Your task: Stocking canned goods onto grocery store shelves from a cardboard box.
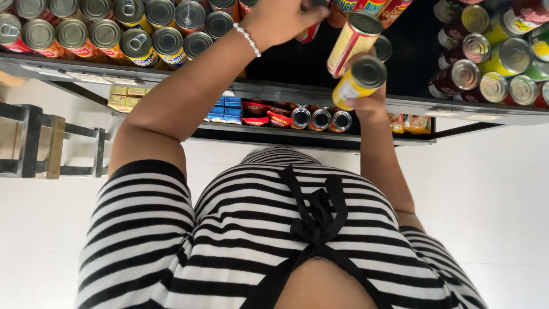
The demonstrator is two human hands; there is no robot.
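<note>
Store shelving (320,94) fills the background. Right hand (372,106) grips two stacked yellow cans (357,54) at 1 o'clock. Left hand (280,20) closes on a red can (309,33) at 12 o'clock. Silver-topped cans (103,31) already pack 10 o'clock; dark shelf centre remains unfilled.

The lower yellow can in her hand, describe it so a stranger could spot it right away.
Find the dark gap in the top shelf, between the packed rows of cans. The right hand holds two yellow cans there; this yellow can is the lower, nearer one, tilted, its silver lid showing.
</note>
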